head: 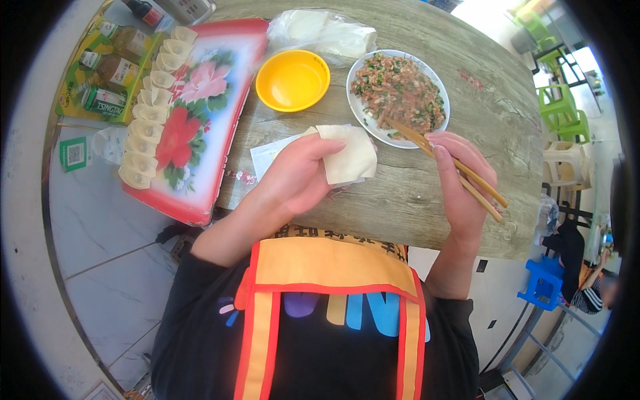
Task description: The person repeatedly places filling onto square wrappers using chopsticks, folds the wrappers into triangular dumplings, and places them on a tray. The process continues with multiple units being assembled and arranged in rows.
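My left hand (302,172) holds a square dough wrapper (350,154), its thumb resting on the near edge; what the fingers do beneath is hidden. Wooden chopsticks (465,172) are gripped in my right hand (462,180), their tips in the minced meat filling with chopped greens (400,95). That filling lies on a white plate (356,102). Left of the plate is a yellow bowl (292,80). A floral enamel tray (200,120) with a red rim carries rows of folded dumplings (145,130) along its left side. White paper (265,155) lies partly under my left hand.
A clear plastic bag with wrappers (320,32) lies behind the yellow bowl. Bottles and a can (107,72) stand in a carton beyond the tray's left side. The wooden table's near edge (390,235) runs before my apron. At the far right, a person (590,292) is near a blue stool (542,282).
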Demonstrator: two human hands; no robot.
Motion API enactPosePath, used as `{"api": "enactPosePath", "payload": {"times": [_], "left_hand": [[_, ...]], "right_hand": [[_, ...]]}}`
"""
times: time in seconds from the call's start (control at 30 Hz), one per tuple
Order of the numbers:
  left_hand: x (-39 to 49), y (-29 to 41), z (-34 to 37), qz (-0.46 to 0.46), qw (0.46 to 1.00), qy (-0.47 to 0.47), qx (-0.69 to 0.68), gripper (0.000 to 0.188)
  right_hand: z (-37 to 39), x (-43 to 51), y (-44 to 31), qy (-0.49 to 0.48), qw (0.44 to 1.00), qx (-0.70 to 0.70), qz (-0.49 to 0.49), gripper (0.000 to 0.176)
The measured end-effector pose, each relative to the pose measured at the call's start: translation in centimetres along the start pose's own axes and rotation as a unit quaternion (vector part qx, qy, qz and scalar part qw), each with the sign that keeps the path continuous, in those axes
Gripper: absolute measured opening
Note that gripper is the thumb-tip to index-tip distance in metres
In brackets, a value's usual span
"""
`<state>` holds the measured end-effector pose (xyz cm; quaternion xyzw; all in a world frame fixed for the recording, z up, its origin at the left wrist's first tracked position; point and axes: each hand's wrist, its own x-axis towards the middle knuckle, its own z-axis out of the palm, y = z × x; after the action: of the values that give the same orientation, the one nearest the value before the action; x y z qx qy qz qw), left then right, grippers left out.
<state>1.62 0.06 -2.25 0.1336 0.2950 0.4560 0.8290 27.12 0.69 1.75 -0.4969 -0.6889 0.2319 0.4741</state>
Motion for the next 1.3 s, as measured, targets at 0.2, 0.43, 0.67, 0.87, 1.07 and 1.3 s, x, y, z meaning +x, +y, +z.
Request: {"api": "enactPosePath", "payload": {"times": [0.2,0.43,0.67,0.87,1.07,1.3], "left_hand": [[0.6,-0.1,-0.5,-0.007,1.000,0.007,-0.009,0.042],[0.6,0.4,-0.4,-0.023,1.000,0.003,-0.015,0.042],[0.6,0.7,0.0,-0.017,0.999,0.018,-0.020,0.036],[0.8,0.7,-0.1,-0.012,1.000,0.011,-0.024,0.035],[0.8,0.7,-0.3,-0.009,0.999,0.016,-0.030,0.036],[0.7,0.7,-0.3,-0.013,0.999,0.003,-0.030,0.035]], "right_hand": [[-0.4,-0.7,0.6,-0.003,0.996,0.061,0.063,0.013],[-0.7,-1.3,2.1,0.015,0.959,0.223,0.175,0.022],[-0.9,-0.7,1.8,0.062,0.960,0.222,0.158,0.019],[0.6,-0.5,1.3,0.030,0.998,0.057,0.027,0.013],[0.7,-0.8,1.0,-0.014,1.000,0.013,0.010,0.014],[-0.3,-1.6,2.1,0.003,0.989,0.104,0.101,0.018]]}}
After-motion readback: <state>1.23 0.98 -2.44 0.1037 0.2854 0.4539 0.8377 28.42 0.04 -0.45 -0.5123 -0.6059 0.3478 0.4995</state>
